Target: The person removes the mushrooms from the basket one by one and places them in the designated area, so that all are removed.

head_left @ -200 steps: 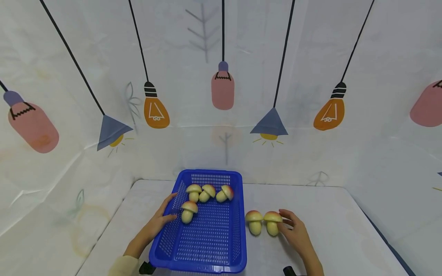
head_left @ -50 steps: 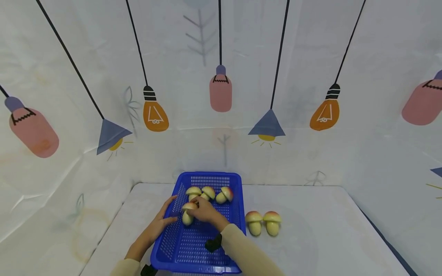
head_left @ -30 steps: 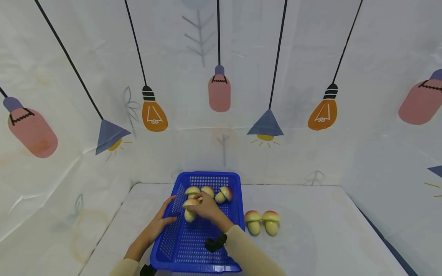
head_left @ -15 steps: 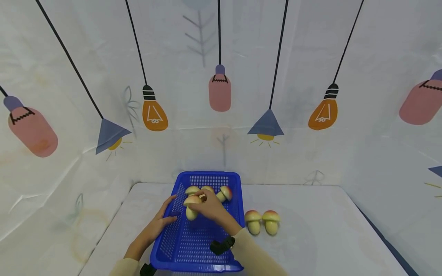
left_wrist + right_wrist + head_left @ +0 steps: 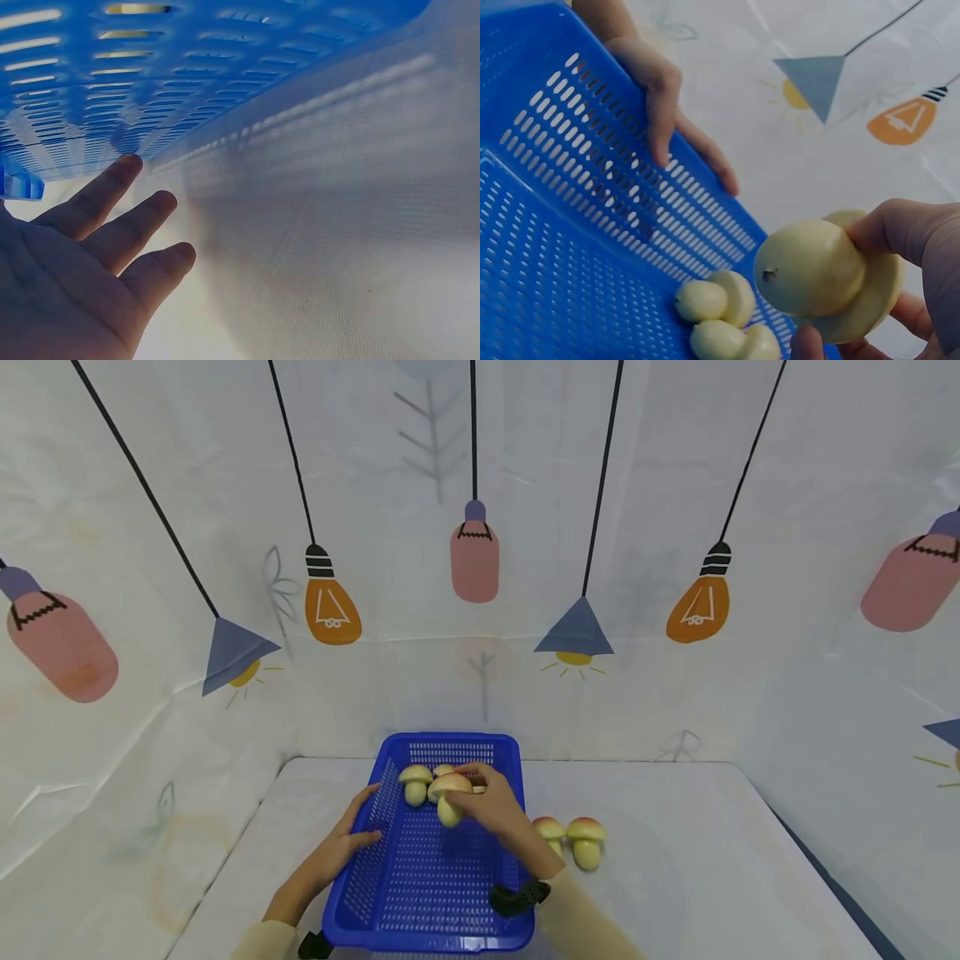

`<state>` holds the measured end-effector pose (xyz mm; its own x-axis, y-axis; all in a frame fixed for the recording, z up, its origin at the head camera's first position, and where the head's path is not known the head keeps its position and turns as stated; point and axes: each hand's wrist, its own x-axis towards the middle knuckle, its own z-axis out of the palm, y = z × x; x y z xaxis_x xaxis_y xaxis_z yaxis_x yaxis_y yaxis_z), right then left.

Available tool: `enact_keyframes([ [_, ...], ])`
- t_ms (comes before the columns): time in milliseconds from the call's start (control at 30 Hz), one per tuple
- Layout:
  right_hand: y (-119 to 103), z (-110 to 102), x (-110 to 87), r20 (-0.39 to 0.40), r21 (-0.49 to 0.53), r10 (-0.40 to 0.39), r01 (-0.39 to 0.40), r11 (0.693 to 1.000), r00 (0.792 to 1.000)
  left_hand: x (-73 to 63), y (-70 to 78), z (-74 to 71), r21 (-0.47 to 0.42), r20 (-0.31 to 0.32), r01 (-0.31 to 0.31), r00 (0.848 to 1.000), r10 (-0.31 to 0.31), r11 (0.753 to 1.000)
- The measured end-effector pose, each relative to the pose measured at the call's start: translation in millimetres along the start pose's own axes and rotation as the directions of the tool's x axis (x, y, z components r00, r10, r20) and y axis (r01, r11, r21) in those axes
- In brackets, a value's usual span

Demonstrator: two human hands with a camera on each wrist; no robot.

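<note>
In the head view, my right hand (image 5: 491,806) pinches a mushroom (image 5: 450,787) by thumb and fingertips, above the blue basket. The right wrist view shows this mushroom (image 5: 810,270) close up, its rounded stem towards the camera. My left hand (image 5: 337,847) holds the basket's left rim, thumb over the inside; its other fingers (image 5: 135,225) stretch out along the outer side. Inside the basket (image 5: 431,941), one mushroom (image 5: 415,783) stands clearly visible at the back left. Another mushroom (image 5: 443,770) is partly hidden by the held one, and my right hand covers most of a third.
Two more mushrooms, one whole in view (image 5: 587,843) and one partly behind my right wrist (image 5: 549,828), lie on the white table (image 5: 675,860) right of the basket. A printed white backdrop (image 5: 420,685) rises behind the table. Dark bands (image 5: 517,897) circle the wrists.
My right hand reached into the basket, took hold of the front-left mushroom, lifted it and carried it to the right. My left hand stays on the rim; the two table mushrooms stay put.
</note>
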<state>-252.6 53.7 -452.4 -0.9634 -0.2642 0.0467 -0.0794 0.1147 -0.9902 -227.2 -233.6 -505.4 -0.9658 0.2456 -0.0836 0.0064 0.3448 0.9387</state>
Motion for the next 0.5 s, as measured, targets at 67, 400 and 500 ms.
enact_keyframes([
  [67, -1.3, -6.7, -3.8, -0.014, -0.008, -0.008, 0.008, 1.0, 1.0, -0.3, 0.8, -0.6, 0.005, 0.008, -0.002, 1.0, 0.002, 1.0],
  [400, 0.3, -45.4, -22.3, -0.105, 0.095, 0.01, 0.0, 0.995, 0.994, -2.2, 4.5, -3.0, 0.022, 0.014, 0.006, 1.0, -0.007, 1.0],
  [500, 3.5, -59.7, -31.5, -0.11, 0.091, 0.013, -0.003, 0.996, 0.994, -2.7, 5.1, -4.0, 0.032, 0.025, -0.002, 1.0, 0.001, 0.999],
])
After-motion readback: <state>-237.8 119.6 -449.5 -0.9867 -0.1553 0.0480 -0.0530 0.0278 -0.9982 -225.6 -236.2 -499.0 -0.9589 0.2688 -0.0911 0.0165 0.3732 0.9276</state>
